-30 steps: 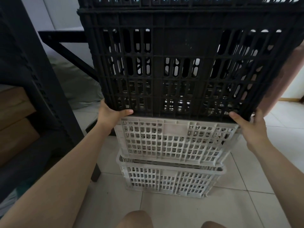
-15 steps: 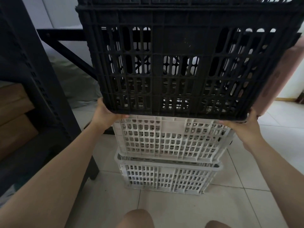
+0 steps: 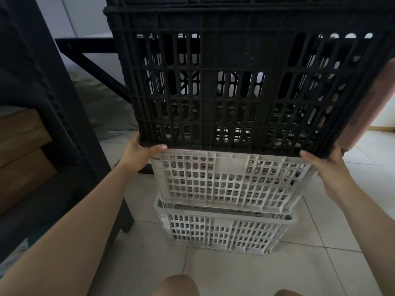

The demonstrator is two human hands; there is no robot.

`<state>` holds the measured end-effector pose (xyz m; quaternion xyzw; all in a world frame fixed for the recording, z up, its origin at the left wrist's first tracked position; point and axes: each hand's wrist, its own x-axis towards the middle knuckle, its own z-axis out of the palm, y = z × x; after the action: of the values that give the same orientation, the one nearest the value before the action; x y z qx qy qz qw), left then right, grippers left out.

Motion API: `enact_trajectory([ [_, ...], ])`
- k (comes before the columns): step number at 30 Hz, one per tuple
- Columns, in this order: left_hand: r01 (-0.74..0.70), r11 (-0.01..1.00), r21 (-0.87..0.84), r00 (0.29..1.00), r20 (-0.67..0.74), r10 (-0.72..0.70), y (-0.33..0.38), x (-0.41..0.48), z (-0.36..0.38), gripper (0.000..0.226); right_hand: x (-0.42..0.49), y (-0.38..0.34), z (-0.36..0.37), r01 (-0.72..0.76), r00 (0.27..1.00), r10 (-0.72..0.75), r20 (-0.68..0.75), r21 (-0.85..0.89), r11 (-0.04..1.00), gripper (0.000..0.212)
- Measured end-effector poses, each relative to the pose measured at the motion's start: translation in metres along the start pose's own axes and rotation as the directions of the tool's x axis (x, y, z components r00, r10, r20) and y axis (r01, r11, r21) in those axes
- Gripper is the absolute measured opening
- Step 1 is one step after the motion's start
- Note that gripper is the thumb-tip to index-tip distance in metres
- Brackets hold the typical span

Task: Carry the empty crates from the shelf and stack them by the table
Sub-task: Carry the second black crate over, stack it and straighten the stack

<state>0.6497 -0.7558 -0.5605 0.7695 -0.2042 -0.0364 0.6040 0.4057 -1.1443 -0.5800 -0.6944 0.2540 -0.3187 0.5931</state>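
Gripping the black crate over the white stack

I have the black crate (image 3: 245, 82) held at its two bottom corners: my left hand (image 3: 140, 152) is wrapped round the lower left corner, thumb along the bottom edge, and my right hand (image 3: 324, 161) is clamped on the lower right corner. Its base sits right at the rim of the upper white crate (image 3: 230, 180), which rests on the lower white crate (image 3: 224, 231) on the tiled floor (image 3: 235, 272). Dark shelf frame (image 3: 42, 92) stands to my left.

Nothing here can be read: the black crate (image 3: 245, 82) and white crates (image 3: 230, 180) carry no legible lettering.
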Motion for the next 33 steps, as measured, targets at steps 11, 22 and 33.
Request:
enact_trajectory([
  [11,0.0,1.0,0.006,0.996,-0.086,0.001,-0.007,0.006,0.004,0.059,-0.003,0.002,-0.001,0.044,0.993,-0.048,-0.112,-0.036,0.998,0.1],
  [22,0.014,0.999,-0.048,0.999,-0.039,-0.016,-0.001,0.012,0.009,0.058,0.003,-0.004,0.001,0.022,0.997,-0.021,-0.074,0.023,0.999,0.076],
  [33,-0.037,0.962,-0.27,0.964,-0.263,-0.037,0.012,0.036,0.021,0.054,0.02,-0.02,0.002,0.074,0.988,-0.102,-0.115,-0.221,0.972,0.09],
])
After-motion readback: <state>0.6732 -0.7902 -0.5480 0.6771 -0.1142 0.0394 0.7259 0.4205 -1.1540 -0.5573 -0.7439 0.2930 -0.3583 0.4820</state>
